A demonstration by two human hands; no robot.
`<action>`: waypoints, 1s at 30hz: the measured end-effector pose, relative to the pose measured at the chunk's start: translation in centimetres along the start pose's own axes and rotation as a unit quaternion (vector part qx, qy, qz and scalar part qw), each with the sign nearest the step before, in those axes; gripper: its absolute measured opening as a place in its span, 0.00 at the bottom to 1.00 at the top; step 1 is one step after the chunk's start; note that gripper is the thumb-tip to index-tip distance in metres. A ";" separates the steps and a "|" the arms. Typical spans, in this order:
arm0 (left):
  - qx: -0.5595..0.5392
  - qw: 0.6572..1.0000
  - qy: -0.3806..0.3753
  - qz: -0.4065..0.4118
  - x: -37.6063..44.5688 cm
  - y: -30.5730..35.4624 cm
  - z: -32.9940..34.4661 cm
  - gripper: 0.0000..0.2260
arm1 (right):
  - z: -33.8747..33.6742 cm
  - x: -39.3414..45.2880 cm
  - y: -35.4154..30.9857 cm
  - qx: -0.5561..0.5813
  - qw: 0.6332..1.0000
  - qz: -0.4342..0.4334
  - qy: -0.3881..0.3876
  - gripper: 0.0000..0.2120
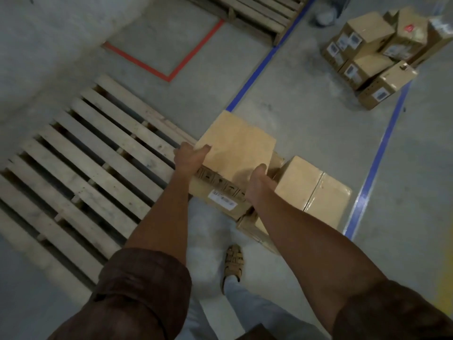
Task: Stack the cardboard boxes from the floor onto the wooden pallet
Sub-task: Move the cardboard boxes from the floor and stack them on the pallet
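Head view: both hands (190,158) (258,182) clasp box (236,149).

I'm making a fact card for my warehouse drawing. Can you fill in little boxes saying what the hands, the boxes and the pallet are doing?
hands: left hand and right hand grip opposite sides of one cardboard box
held box: plain top, white label on near side
nearby boxes: taped box beside it on the floor
far boxes: messy pile at upper right
pallet: wooden, nothing on it, left of the held box
floor lines: blue and red tape
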State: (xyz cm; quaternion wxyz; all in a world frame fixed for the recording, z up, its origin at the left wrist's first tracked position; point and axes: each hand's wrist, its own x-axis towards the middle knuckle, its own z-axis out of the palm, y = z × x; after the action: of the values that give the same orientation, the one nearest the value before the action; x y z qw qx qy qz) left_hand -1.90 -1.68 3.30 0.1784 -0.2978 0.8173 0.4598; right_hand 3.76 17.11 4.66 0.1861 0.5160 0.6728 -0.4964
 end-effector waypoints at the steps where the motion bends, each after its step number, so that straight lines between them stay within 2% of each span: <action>1: -0.023 1.000 0.006 0.002 -0.4 0.3 -0.7 0.38 | -0.1 -0.1 -0.9 0.013 1.000 -0.018 0.008 0.29; 4: -0.061 0.997 0.049 0.006 -1.8 1.8 -3.7 0.35 | 0.4 -2.8 -3.9 0.031 0.997 -0.046 0.045 0.37; 7: -0.024 0.991 0.132 -0.016 -3.4 3.1 -7.9 0.28 | 1.7 -6.0 -6.3 -0.019 0.994 -0.111 -0.002 0.39; 11: -0.018 0.981 0.186 -0.044 -5.0 2.1 -15.8 0.21 | 4.3 -12.7 -9.4 -0.081 0.976 -0.202 -0.024 0.26; 14: -0.060 0.973 0.206 -0.079 -6.1 -0.8 -21.9 0.21 | 7.4 -18.3 -10.7 -0.114 0.955 -0.267 -0.056 0.18; 18: -0.114 0.955 0.253 -0.104 -7.6 -5.4 -29.1 0.19 | 13.2 -24.3 -11.4 -0.153 0.934 -0.308 -0.094 0.27; 23: -0.155 0.934 0.299 -0.116 -8.7 -9.6 -37.5 0.18 | 20.3 -31.3 -10.9 -0.165 0.913 -0.355 -0.113 0.27; 27: -0.188 0.921 0.318 -0.123 -9.0 -13.1 -43.3 0.16 | 26.3 -35.3 -10.4 -0.167 0.903 -0.377 -0.123 0.32; 30: -0.220 0.909 0.327 -0.134 -8.9 -15.8 -47.0 0.20 | 30.0 -38.3 -9.8 -0.176 0.893 -0.392 -0.137 0.32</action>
State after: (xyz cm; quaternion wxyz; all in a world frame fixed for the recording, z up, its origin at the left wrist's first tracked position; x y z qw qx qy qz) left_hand 14.33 -45.41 22.26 -0.1090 -0.5696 0.6608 0.4764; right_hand 2.53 -27.91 25.41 0.1551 0.0962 0.8645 -0.4684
